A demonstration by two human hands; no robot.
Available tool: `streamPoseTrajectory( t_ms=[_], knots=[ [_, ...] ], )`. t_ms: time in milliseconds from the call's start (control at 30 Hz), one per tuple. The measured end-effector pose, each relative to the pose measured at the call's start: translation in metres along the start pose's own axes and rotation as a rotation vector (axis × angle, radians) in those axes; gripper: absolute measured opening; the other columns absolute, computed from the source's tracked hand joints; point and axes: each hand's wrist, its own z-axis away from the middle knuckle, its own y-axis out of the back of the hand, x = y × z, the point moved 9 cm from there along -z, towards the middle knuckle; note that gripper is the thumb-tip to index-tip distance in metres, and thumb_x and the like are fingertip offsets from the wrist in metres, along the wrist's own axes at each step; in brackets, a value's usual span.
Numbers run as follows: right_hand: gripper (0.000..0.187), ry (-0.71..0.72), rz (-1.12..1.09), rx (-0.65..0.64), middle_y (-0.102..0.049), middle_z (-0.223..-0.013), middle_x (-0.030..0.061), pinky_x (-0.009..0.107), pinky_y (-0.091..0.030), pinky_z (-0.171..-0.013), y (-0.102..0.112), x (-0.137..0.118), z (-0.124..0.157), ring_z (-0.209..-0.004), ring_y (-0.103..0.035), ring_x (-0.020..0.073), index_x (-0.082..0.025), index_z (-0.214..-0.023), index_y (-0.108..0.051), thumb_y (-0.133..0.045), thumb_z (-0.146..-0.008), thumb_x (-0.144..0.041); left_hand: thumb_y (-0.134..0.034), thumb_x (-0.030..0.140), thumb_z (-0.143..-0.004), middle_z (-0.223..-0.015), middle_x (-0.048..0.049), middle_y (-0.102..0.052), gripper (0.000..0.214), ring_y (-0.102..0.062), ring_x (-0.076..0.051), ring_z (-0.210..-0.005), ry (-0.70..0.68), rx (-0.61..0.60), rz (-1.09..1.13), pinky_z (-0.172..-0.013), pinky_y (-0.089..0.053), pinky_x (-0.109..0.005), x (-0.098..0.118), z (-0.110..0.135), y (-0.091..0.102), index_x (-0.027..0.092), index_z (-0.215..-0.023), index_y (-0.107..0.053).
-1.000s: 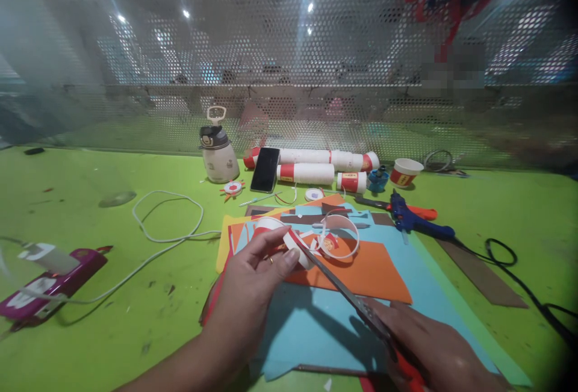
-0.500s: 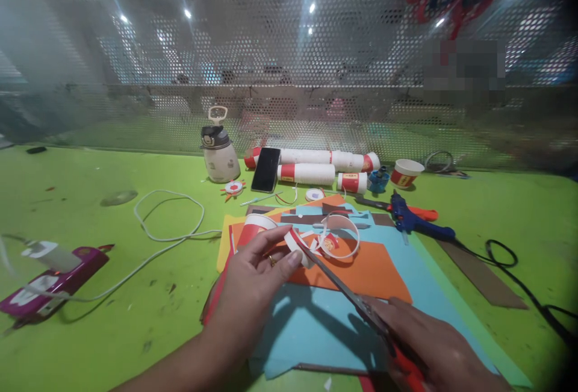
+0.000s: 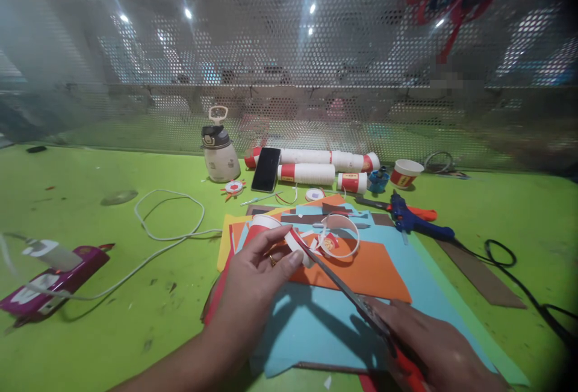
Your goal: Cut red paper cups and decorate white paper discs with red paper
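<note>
My left hand (image 3: 255, 277) is closed around a red and white paper cup (image 3: 262, 226), fingers and thumb pinching its rim. My right hand (image 3: 433, 350) grips red-handled scissors (image 3: 347, 292) whose blades reach up to the cup's cut edge. A curled white strip (image 3: 341, 235) cut from the cup loops beyond the blades. Both hands hover over stacked coloured sheets: orange (image 3: 370, 268), light blue (image 3: 316, 326) and yellow (image 3: 223, 241).
On the green table (image 3: 112, 332) stand a white bottle (image 3: 220, 154), a black phone (image 3: 265, 169), stacked paper cups lying on their sides (image 3: 316, 166), one upright cup (image 3: 405, 173), a blue glue gun (image 3: 413, 217) with black cable, a white charging cable (image 3: 167, 229), and a magenta device (image 3: 54, 280). A perforated screen rises behind.
The left hand has turned the cup slightly between the frames. The scissors stay at the cut edge; nothing else has moved.
</note>
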Motion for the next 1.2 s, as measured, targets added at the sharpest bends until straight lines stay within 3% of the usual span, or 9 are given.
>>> streamPoseTrajectory(
  t_ms=[367, 1200],
  knots=[
    [0.027, -0.059, -0.132, 0.093, -0.073, -0.088, 0.0075, 0.03, -0.058, -0.065, 0.016, -0.005, -0.007, -0.077, -0.071, 0.0229, -0.024, -0.109, -0.069, -0.058, -0.085, -0.026, -0.077, 0.032, -0.075, -0.106, -0.0077, -0.073, 0.036, -0.066, -0.022, -0.099, 0.021, -0.084, 0.062, -0.094, -0.046, -0.033, 0.004, -0.001, -0.006, 0.021, -0.109, -0.072],
    [0.042, -0.078, -0.04, 0.041, -0.073, -0.094, 0.0092, 0.032, -0.058, -0.07, 0.008, -0.002, 0.0, -0.084, -0.071, 0.0245, -0.022, -0.126, -0.061, -0.058, -0.085, -0.026, -0.076, 0.033, -0.077, -0.11, -0.0089, -0.07, 0.041, -0.06, -0.024, -0.107, 0.003, -0.083, 0.012, -0.102, -0.04, -0.04, -0.003, -0.001, -0.006, 0.017, -0.113, -0.064]
  ],
)
